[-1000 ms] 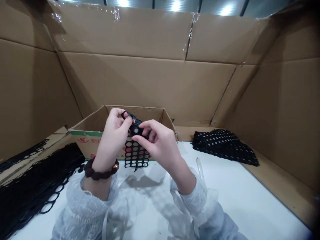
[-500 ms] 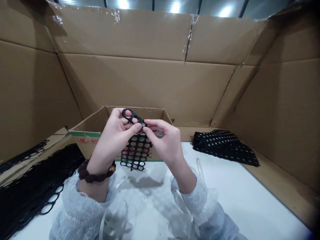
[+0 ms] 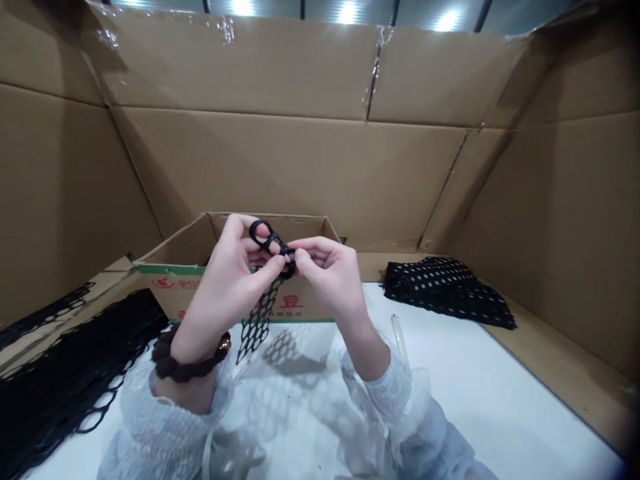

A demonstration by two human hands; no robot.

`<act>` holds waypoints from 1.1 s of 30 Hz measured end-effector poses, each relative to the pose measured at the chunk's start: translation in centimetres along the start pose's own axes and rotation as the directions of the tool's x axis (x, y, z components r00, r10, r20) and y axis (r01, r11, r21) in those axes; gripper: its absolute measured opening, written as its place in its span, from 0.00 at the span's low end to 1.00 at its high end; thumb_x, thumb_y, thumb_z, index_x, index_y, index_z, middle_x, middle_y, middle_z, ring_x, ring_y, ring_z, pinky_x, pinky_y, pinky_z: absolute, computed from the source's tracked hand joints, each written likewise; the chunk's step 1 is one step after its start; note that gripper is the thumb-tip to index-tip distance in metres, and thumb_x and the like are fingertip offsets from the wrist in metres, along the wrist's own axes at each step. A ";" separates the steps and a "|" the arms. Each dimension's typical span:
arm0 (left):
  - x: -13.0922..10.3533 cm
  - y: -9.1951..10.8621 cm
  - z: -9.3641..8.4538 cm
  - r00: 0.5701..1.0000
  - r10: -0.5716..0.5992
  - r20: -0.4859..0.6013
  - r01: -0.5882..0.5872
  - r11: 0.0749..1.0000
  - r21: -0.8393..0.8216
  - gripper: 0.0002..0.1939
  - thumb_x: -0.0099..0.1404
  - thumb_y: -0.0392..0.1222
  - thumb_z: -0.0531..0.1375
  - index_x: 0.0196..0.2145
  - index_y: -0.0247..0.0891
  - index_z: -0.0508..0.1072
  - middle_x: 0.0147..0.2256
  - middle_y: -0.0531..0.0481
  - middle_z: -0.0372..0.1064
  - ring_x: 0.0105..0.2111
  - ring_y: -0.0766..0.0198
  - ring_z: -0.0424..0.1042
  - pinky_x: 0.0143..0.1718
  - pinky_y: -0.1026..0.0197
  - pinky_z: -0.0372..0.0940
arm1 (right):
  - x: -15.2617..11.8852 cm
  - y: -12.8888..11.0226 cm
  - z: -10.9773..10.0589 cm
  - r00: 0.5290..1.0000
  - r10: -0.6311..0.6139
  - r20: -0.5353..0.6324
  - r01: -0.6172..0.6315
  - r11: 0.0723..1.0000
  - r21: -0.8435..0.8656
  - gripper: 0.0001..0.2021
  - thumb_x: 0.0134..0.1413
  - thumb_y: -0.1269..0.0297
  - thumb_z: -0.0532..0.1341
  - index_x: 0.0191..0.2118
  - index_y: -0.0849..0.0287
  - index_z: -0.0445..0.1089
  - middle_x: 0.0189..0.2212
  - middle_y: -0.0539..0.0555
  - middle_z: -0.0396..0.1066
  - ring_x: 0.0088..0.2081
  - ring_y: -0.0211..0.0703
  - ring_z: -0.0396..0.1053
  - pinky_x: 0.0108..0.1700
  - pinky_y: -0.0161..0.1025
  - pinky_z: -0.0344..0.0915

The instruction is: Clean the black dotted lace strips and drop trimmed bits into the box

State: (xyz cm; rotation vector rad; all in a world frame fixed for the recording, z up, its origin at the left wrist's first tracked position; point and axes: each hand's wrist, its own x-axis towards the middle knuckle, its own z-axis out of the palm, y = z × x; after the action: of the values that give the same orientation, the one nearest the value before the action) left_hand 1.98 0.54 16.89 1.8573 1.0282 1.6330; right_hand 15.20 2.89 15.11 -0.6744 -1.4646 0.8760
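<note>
Both my hands pinch a strip of black mesh fabric with large holes, held up before the front of an open cardboard box. My left hand has its fingertips closed on the mesh, with a loop of it around one finger. My right hand pinches the same piece just beside the left thumb. Below the fingers the strip hangs down at a slant. The exact grip of the fingertips is partly hidden by the bunched mesh.
The cardboard box stands behind my hands on a white table. At left lies a pile of black mesh; a folded black holed fabric lies at right. A thin clear strip is near my right sleeve. Cardboard walls surround the table.
The hanging mesh has swung and twisted to the left, showing narrower and more slanted. My fingers have shifted slightly on the bunched part, and both hands still hold it.
</note>
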 end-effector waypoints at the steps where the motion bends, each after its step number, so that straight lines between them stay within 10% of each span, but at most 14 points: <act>1: 0.0 0.1 0.0 1.000 -0.015 0.000 0.015 1.000 -0.004 0.16 0.53 0.33 0.61 0.35 0.40 0.57 0.29 0.56 0.63 0.30 0.71 0.69 0.31 0.70 0.67 | 0.0 -0.1 0.0 1.000 -0.005 -0.015 0.005 1.000 0.012 0.08 0.47 0.65 0.59 0.33 0.62 0.72 0.26 0.52 0.73 0.26 0.35 0.70 0.30 0.34 0.70; 5: 0.1 0.3 -0.5 0.997 -0.078 -0.004 0.078 0.996 -0.035 0.15 0.53 0.32 0.61 0.35 0.40 0.57 0.28 0.57 0.63 0.27 0.73 0.67 0.30 0.70 0.66 | 0.1 -0.6 -0.9 0.982 -0.083 -0.169 0.084 0.996 -0.003 0.09 0.50 0.64 0.57 0.36 0.62 0.69 0.25 0.51 0.71 0.24 0.33 0.69 0.29 0.33 0.69; 9: 0.6 -0.2 -1.4 0.989 -0.053 -0.141 0.046 0.998 -0.054 0.14 0.51 0.30 0.60 0.33 0.39 0.59 0.28 0.56 0.60 0.27 0.73 0.66 0.27 0.73 0.63 | 1.6 0.8 -3.1 0.870 -0.274 -0.410 0.229 0.961 -0.156 0.10 0.56 0.62 0.52 0.39 0.60 0.66 0.29 0.52 0.69 0.27 0.34 0.69 0.31 0.34 0.68; 16: 1.2 -1.1 -0.9 0.986 -0.137 -0.098 0.119 0.978 -0.169 0.12 0.56 0.35 0.58 0.36 0.41 0.57 0.30 0.55 0.62 0.24 0.70 0.69 0.23 0.68 0.67 | 3.8 5.6 -3.0 0.972 -0.211 -0.102 0.106 0.784 -0.612 0.09 0.51 0.63 0.57 0.34 0.62 0.71 0.40 0.62 0.68 0.48 0.50 0.63 0.51 0.51 0.59; 24: 0.6 -0.3 -0.1 0.989 -0.125 -0.074 0.106 0.970 -0.220 0.13 0.56 0.34 0.58 0.37 0.42 0.58 0.32 0.55 0.61 0.33 0.70 0.70 0.31 0.69 0.69 | -0.3 -0.8 -0.7 0.987 -0.116 0.111 0.145 0.942 -0.304 0.11 0.50 0.59 0.60 0.37 0.61 0.70 0.29 0.52 0.72 0.29 0.37 0.69 0.32 0.35 0.68; 33: 0.3 -0.3 -0.2 0.992 -0.106 -0.060 0.099 0.989 -0.110 0.18 0.53 0.36 0.62 0.38 0.41 0.57 0.29 0.55 0.65 0.29 0.69 0.70 0.30 0.68 0.66 | -0.8 -0.6 -0.3 0.936 -0.349 0.051 0.341 0.857 -0.387 0.11 0.52 0.69 0.57 0.42 0.57 0.70 0.40 0.51 0.73 0.39 0.38 0.70 0.40 0.37 0.69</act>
State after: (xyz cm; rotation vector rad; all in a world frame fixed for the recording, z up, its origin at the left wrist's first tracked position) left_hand 1.70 0.92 16.94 1.6641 1.0259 1.6648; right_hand 15.59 1.98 15.17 -0.6776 -1.6956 0.2948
